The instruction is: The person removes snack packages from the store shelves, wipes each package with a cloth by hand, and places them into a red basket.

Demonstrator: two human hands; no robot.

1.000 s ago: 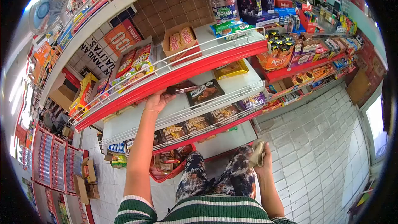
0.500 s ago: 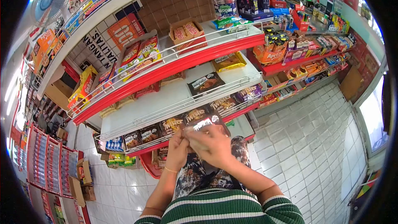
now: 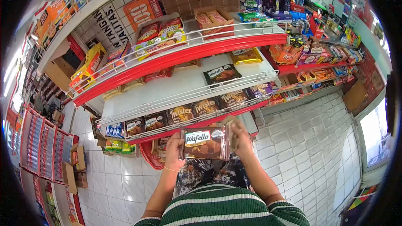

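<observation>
Carton (image 3: 224, 32) is holding red snacks (image 3: 208, 18); red basket (image 3: 147, 155) is holding packs (image 3: 161, 146). Left hand (image 3: 173, 147) is gripping Wafello packet (image 3: 205, 144); right hand (image 3: 243, 139) is clasping cloth (image 3: 231, 132). Wire rail (image 3: 201, 93) is fronting middle shelf (image 3: 167, 88).

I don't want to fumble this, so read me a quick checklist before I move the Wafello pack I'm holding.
1. Left hand on the held Wafello pack: ok, gripping one end.
2. Cloth in the right hand: ok, it's at the pack's other end.
3. Front label readable: ok, it faces you.
4. Underside clean: cannot tell, it's hidden.
5. A hand free: not ok, both are occupied.
6. Red basket in full view: not ok, partly hidden.
</observation>
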